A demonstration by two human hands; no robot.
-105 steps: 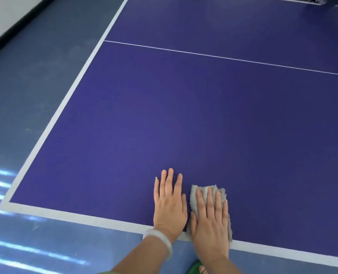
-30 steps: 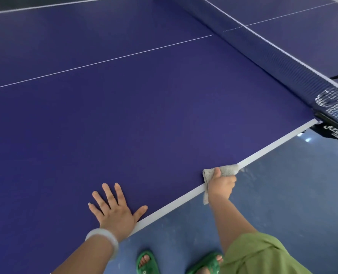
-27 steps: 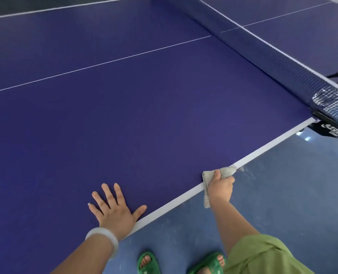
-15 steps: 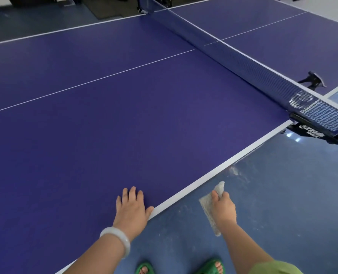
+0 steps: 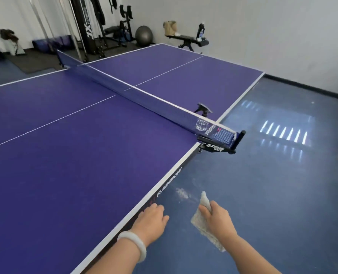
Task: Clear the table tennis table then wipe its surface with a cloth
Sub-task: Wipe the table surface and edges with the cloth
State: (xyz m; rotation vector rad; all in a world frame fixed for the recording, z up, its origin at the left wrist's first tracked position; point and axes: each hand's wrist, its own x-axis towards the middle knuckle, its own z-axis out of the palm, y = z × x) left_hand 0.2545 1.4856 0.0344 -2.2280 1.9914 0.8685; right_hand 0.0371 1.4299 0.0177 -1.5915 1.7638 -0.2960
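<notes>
The purple table tennis table (image 5: 65, 159) fills the left and centre, its top bare, with a white-edged side running toward me. My right hand (image 5: 217, 217) is off the table over the floor and grips a small grey cloth (image 5: 200, 222) that hangs down from my fingers. Just past the near side edge is my left hand (image 5: 150, 219), with a white bangle on the wrist. Its fingers are loosely curled by the table's side and hold nothing.
The net (image 5: 144, 99) crosses the table, and its black clamp post (image 5: 221, 147) juts out past the side edge. Blue floor (image 5: 273, 194) lies to the right, with a pale smear (image 5: 182, 194) near the table. Gym machines (image 5: 97, 26), a grey exercise ball (image 5: 143, 37) and a bench (image 5: 188, 39) stand at the far wall.
My right hand has come off the table edge with the cloth and now hangs over the floor. My left hand has slid from the tabletop to just beyond its edge. My view has lifted.
</notes>
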